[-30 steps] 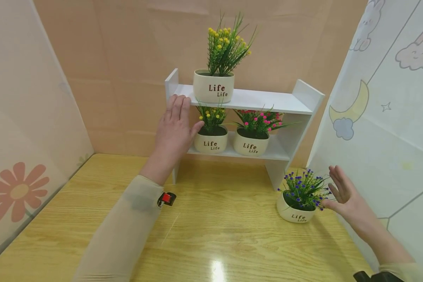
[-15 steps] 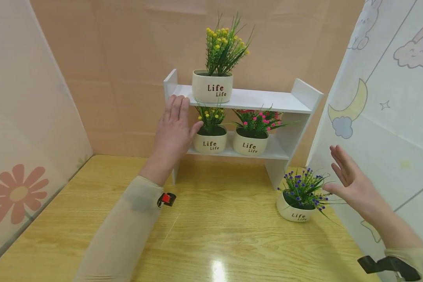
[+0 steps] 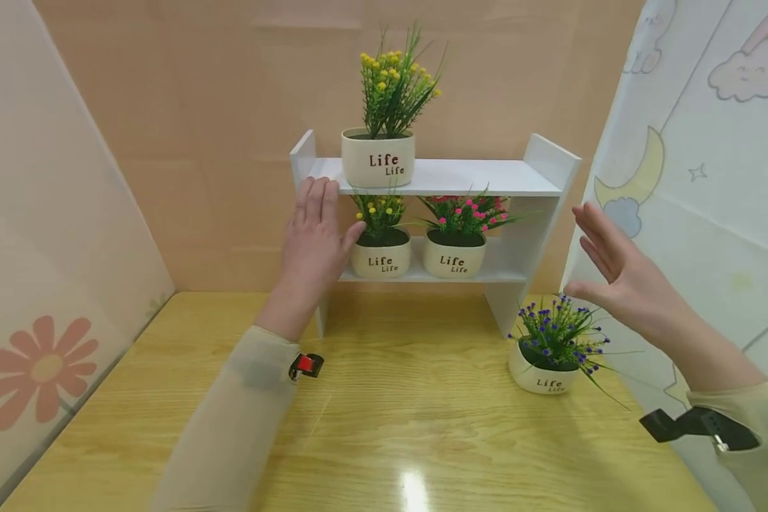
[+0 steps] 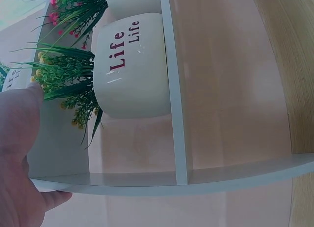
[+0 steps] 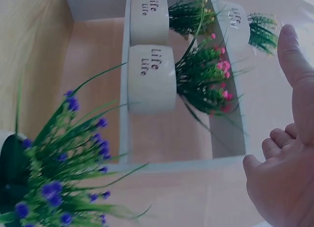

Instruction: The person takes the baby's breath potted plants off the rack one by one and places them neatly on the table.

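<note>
A white two-tier shelf (image 3: 486, 178) stands on the wooden table. My left hand (image 3: 312, 242) rests at its upper left side, fingers straight, fingertips by the top board; in the left wrist view the thumb lies near yellow flowers and another finger reaches outside the side panel (image 4: 117, 190). My right hand (image 3: 633, 277), fingers extended and holding nothing, is raised to the right of the shelf, above a cream pot (image 3: 542, 373) of purple flowers (image 3: 560, 331) on the table. A pot of tall yellow flowers (image 3: 379, 160) sits on the top board, left of its middle.
On the lower board, a pot of yellow flowers (image 3: 380, 259) and a pot of pink flowers (image 3: 454, 259) stand side by side. A peach backdrop (image 3: 198, 142) is behind the shelf; printed panels flank the table (image 3: 371, 427) on both sides.
My right hand has risen from beside the purple-flower pot to above it, toward the shelf's right end. My left hand keeps its place at the shelf; the head view has shifted slightly.
</note>
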{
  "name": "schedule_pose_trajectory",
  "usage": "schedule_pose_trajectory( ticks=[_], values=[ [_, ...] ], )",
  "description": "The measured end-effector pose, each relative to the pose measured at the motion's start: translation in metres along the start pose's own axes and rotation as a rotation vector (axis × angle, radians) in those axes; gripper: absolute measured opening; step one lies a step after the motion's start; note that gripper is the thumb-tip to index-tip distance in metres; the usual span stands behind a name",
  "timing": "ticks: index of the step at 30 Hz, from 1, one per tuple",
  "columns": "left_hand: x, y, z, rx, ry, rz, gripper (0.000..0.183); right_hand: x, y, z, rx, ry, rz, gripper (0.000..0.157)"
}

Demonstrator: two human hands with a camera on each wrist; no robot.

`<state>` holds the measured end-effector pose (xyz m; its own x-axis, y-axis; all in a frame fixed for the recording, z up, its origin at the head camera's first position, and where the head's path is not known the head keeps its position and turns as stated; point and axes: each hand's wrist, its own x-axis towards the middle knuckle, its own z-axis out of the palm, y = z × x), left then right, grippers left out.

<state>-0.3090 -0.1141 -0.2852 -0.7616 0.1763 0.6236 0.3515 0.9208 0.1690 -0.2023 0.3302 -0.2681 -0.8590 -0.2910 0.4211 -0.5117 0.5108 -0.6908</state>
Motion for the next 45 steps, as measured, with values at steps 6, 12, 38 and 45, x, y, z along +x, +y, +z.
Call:
schedule_pose_trajectory(
  ticks=[6,12,38,45],
  values=[
    [0.0,-0.001,-0.001,0.008,0.012,-0.001,0.086,0.027,-0.026,0.004,-0.023,0.009,-0.011,0.114],
    [0.001,-0.002,-0.002,0.015,0.013,0.005,0.087,0.058,-0.047,0.01,-0.041,0.018,-0.054,0.112],
    [-0.002,-0.003,0.0,0.014,0.001,0.002,0.089,0.164,-0.088,0.031,-0.118,-0.04,-0.002,0.103],
    [-0.002,-0.002,0.001,0.02,0.006,0.003,0.09,0.18,-0.099,0.04,-0.139,-0.077,0.027,0.106]
  ],
)
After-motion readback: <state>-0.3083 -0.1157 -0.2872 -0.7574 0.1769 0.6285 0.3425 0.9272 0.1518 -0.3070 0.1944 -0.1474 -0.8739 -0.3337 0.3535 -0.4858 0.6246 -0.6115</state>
